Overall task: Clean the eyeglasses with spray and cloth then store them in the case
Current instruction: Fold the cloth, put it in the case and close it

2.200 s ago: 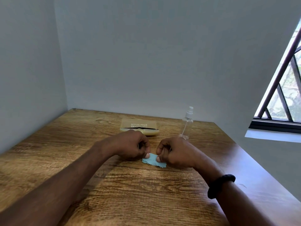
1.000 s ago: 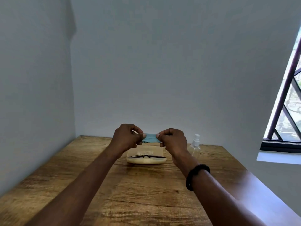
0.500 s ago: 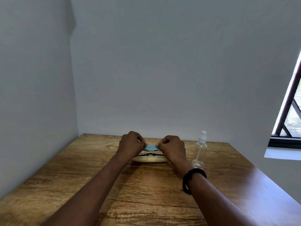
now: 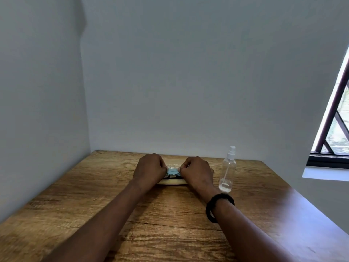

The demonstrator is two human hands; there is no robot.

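Note:
A cream eyeglass case (image 4: 172, 182) lies open at the far middle of the wooden table (image 4: 170, 214), its lid with small print standing behind. Black-framed eyeglasses (image 4: 171, 177) lie inside it, mostly hidden by my hands. My left hand (image 4: 150, 170) and my right hand (image 4: 196, 172) each pinch one end of a small folded light-blue cloth (image 4: 172, 171), holding it low over the glasses in the case. A clear spray bottle (image 4: 227, 173) with a white nozzle stands upright just right of my right hand.
White walls close the table's far and left sides. A barred window (image 4: 336, 120) with a white sill is on the right. A black band (image 4: 219, 206) is on my right wrist. Bare wood stretches from the case to the near edge.
Both hands lifted the blue cloth from the near table, carried it forward above the open case, then lowered it onto the glasses inside. The bottle has not moved.

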